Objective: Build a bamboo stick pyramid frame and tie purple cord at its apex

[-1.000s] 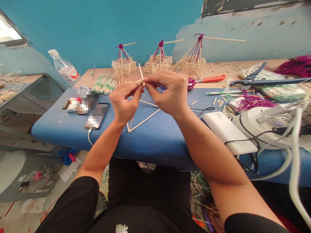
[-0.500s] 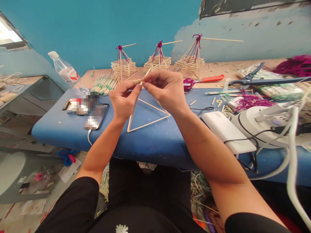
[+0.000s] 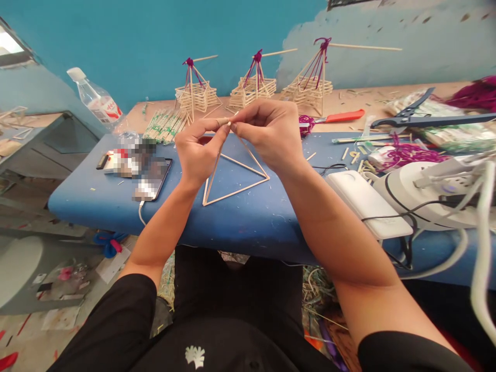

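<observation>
A pyramid-like frame of thin wooden sticks (image 3: 237, 193) rests its triangular base on the blue table surface. Two or more of its sticks rise to a peak, where my left hand (image 3: 201, 150) pinches the stick ends between thumb and forefinger. Touching the same peak from the right, my right hand (image 3: 271, 132) is also closed in a pinch on the stick ends. The fingertips partly hide the joint. Behind stand three stick structures, a left one (image 3: 196, 96), a middle one (image 3: 253, 93) and a right one (image 3: 310, 90), with purple thread at their tops.
A phone (image 3: 160, 178) and a plastic bottle (image 3: 96, 101) are at the left, near bundled sticks (image 3: 165, 126). Toward the right lie an orange-handled tool (image 3: 344, 116), dark cutters (image 3: 434, 121), purple thread (image 3: 418, 154), a white power bank (image 3: 368, 204) and a white device with cables (image 3: 411, 191).
The view has shifted slightly. Both hands stay together at the peak, and a slanting stick now shows between the peak and the base's right corner. The stick tip above the fingers shows less.
</observation>
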A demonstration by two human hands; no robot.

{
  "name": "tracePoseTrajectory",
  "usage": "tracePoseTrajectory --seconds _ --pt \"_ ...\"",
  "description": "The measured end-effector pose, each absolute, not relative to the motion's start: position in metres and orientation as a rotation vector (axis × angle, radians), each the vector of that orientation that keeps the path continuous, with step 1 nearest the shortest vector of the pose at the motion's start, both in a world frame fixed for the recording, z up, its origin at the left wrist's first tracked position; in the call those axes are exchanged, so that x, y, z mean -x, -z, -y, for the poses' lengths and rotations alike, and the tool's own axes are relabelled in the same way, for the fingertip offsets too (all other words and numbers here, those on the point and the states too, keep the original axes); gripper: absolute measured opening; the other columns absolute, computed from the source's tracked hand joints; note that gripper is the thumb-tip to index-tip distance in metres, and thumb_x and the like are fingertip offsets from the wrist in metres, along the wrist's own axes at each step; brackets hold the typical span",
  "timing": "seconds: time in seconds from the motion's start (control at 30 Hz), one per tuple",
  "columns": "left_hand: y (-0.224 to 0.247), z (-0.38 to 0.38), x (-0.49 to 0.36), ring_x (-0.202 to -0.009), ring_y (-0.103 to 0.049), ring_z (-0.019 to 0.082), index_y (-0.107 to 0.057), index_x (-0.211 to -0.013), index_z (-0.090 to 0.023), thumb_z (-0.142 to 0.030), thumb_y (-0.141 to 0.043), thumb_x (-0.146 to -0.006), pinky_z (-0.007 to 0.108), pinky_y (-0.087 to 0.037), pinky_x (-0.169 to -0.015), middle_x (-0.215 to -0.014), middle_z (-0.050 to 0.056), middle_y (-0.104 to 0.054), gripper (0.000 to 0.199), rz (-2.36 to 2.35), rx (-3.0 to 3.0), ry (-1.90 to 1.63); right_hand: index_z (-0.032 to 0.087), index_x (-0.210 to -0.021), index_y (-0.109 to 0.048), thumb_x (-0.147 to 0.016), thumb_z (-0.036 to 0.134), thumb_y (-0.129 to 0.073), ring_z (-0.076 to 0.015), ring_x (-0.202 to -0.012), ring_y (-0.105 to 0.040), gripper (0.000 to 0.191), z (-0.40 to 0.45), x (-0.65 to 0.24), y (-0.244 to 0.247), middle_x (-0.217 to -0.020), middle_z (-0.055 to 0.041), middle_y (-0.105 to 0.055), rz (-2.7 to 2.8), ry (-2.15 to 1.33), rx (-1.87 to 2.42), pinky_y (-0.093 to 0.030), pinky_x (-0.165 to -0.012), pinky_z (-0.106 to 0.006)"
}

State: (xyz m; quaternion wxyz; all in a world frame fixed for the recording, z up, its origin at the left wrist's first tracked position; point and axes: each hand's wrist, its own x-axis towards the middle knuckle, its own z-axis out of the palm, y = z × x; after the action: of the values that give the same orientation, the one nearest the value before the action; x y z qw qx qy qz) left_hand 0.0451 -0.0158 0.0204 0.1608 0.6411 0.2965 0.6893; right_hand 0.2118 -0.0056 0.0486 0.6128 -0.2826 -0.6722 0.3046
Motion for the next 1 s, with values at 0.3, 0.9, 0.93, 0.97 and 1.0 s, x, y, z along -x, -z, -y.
tracePoseTrajectory --seconds 0.3,0.9,0.93,0.97,1.0 --pt "-0.025 0.014 -0.042 -0.087 -0.083 0.016 -0.090 -0.101 -0.033 -0.046 -0.092 -0.089 0.024 -0.070 -0.075 -0.098 -0.001 -0.087 0.018 -0.752 -1.806 -1.963 0.026 -0.089 -0.081 -0.088 0.027 -0.087 -0.0195 -0.079 -0.075 0.006 0.003 -0.218 -0.049 -0.086 -0.0033 -0.083 1.661 -0.567 0.659 -0.068 -0.075 -0.038" --pt "-0.023 0.013 -0.044 -0.090 -0.084 0.018 -0.089 -0.100 -0.029 -0.054 -0.089 -0.090 0.030 -0.073 -0.083 -0.097 0.001 -0.087 0.026 -0.767 -1.877 -1.963 0.019 -0.089 -0.082 -0.079 0.026 -0.097 -0.0206 -0.084 -0.077 0.019 0.012 -0.224 -0.057 -0.090 -0.0053 -0.082 1.686 -0.735 0.613 -0.071 -0.081 -0.037" --pt "-0.023 0.014 -0.045 -0.089 -0.084 0.018 -0.089 -0.099 -0.030 -0.055 -0.089 -0.090 0.030 -0.073 -0.082 -0.096 0.000 -0.086 0.027 -0.771 -1.872 -1.961 0.019 -0.089 -0.082 -0.078 0.025 -0.097 -0.0206 -0.083 -0.077 0.019 0.011 -0.224 -0.056 -0.088 -0.0054 -0.081 1.684 -0.739 0.620 -0.070 -0.079 -0.037" --pt "-0.023 0.014 -0.046 -0.089 -0.084 0.018 -0.089 -0.099 -0.030 -0.055 -0.089 -0.090 0.031 -0.073 -0.081 -0.094 0.000 -0.086 0.027 -0.774 -1.866 -1.965 0.019 -0.088 -0.082 -0.078 0.025 -0.098 -0.0203 -0.083 -0.077 0.020 0.010 -0.224 -0.055 -0.088 -0.0052 -0.081 1.682 -0.741 0.624 -0.070 -0.078 -0.036" --pt "-0.024 0.015 -0.047 -0.088 -0.084 0.018 -0.090 -0.098 -0.030 -0.055 -0.091 -0.088 0.031 -0.073 -0.080 -0.093 0.000 -0.086 0.027 -0.776 -1.859 -1.971 0.019 -0.087 -0.081 -0.078 0.025 -0.098 -0.0198 -0.083 -0.076 0.020 0.009 -0.224 -0.055 -0.087 -0.0049 -0.081 1.680 -0.740 0.624 -0.069 -0.076 -0.035"
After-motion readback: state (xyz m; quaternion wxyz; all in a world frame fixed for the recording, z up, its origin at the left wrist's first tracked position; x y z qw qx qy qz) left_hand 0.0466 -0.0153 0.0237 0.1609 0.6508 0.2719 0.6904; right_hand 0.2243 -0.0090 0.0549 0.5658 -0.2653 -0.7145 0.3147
